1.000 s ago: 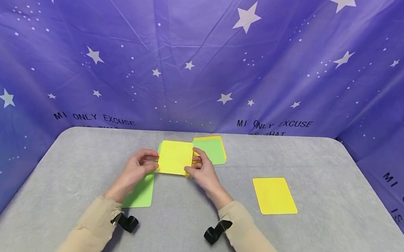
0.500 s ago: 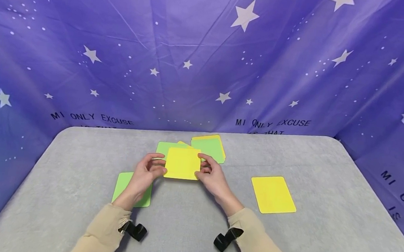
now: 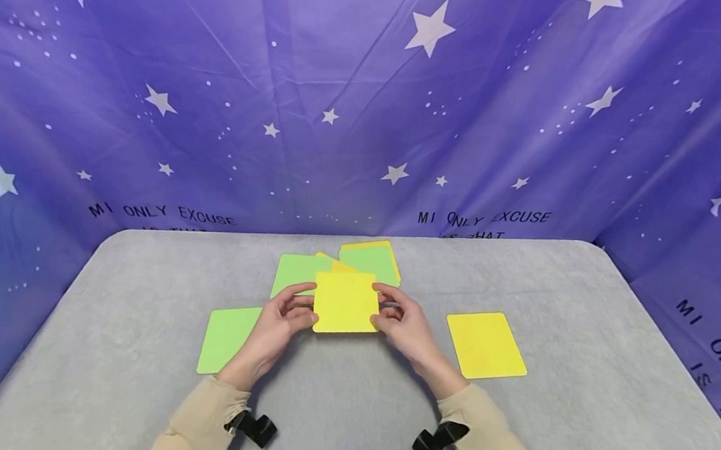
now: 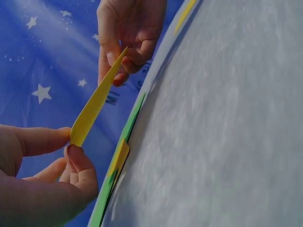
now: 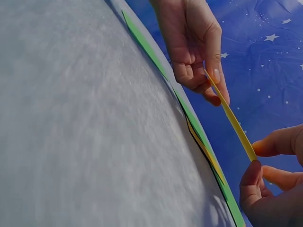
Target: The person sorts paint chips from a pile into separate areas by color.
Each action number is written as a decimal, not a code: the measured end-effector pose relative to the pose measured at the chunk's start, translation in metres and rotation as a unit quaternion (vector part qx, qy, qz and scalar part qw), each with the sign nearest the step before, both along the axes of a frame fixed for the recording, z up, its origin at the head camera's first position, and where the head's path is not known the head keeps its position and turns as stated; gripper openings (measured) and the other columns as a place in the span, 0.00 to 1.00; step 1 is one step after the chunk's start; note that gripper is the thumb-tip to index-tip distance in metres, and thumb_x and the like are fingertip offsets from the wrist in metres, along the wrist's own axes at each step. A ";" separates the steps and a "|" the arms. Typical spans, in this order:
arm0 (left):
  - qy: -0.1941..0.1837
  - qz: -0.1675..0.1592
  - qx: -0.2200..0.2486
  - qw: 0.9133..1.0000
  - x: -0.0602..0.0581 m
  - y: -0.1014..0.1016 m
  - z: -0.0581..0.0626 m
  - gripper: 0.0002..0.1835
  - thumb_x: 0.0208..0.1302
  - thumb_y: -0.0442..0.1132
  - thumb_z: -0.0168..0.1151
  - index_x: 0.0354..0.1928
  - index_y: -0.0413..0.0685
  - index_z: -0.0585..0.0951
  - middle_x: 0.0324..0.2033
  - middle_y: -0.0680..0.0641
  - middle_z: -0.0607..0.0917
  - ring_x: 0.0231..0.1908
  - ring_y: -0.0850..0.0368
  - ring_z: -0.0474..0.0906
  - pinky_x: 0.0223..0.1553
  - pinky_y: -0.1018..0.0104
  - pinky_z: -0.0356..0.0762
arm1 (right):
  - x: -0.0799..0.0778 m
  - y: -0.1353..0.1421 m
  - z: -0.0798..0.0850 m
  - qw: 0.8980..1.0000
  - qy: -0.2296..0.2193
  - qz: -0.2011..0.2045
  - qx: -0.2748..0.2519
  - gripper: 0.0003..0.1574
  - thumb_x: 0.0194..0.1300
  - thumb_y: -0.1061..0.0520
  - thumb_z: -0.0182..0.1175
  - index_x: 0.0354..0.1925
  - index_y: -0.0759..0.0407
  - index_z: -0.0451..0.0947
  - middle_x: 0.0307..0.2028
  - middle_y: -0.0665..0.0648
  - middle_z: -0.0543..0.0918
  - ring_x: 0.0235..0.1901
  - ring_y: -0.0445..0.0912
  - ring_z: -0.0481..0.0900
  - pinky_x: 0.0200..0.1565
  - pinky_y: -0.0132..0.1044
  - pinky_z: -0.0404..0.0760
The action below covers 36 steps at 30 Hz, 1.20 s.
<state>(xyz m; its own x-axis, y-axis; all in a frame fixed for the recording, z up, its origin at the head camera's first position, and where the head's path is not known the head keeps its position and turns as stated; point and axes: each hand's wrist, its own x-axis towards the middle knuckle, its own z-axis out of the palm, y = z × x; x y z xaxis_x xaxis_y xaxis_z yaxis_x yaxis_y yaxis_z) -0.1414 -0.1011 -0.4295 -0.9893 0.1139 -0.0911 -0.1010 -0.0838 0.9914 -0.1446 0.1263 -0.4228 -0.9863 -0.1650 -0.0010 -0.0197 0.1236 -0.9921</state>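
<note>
A yellow square card (image 3: 346,303) is held between both hands, raised above the table. My left hand (image 3: 277,327) pinches its left edge between thumb and fingers, and my right hand (image 3: 414,331) pinches the right edge. Seen edge-on in the left wrist view, the yellow card (image 4: 94,108) bows slightly. Behind it, a green card (image 3: 293,273) lies on the table, partly covered in the head view, with a corner of another yellow card (image 3: 333,263) showing beside it. A second green card (image 3: 222,342) lies under my left forearm's far side, to the left.
At the back, a green card (image 3: 370,258) lies over a yellow card (image 3: 367,243), whose edges stick out. A single yellow card (image 3: 486,346) rests to the right on the grey table (image 3: 611,394). A purple star-printed curtain (image 3: 325,48) hangs behind the table.
Both hands have drawn the yellow card right and toward me, off the green card at the back. More of that green card and a yellow corner now show.
</note>
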 end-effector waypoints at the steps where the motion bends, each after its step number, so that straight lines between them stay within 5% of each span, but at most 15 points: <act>1: 0.002 -0.004 0.001 1.000 0.001 0.002 0.000 0.29 0.57 0.19 0.58 0.62 0.36 0.71 0.47 0.38 0.78 0.39 0.57 0.77 0.42 0.68 0.77 | 0.001 0.004 0.001 1.000 -0.001 0.001 0.003 0.32 0.58 0.72 0.59 0.63 0.67 0.70 0.47 0.64 0.72 0.32 0.44 0.71 0.32 0.30 0.72; 13: 0.015 -0.034 0.010 0.999 0.007 0.032 0.002 0.28 0.57 0.20 0.59 0.62 0.35 0.71 0.47 0.37 0.77 0.41 0.56 0.77 0.44 0.67 0.76 | 0.014 0.040 0.009 0.999 -0.005 0.007 0.049 0.31 0.62 0.70 0.58 0.64 0.67 0.67 0.50 0.66 0.71 0.33 0.45 0.71 0.30 0.31 0.71; 36: 0.016 -0.076 0.027 0.997 0.011 0.109 0.000 0.27 0.58 0.22 0.61 0.61 0.35 0.71 0.42 0.40 0.78 0.38 0.56 0.79 0.41 0.65 0.76 | 0.035 0.112 0.011 0.993 0.017 -0.049 0.105 0.31 0.63 0.69 0.58 0.65 0.68 0.67 0.54 0.70 0.71 0.33 0.40 0.76 0.30 0.32 0.75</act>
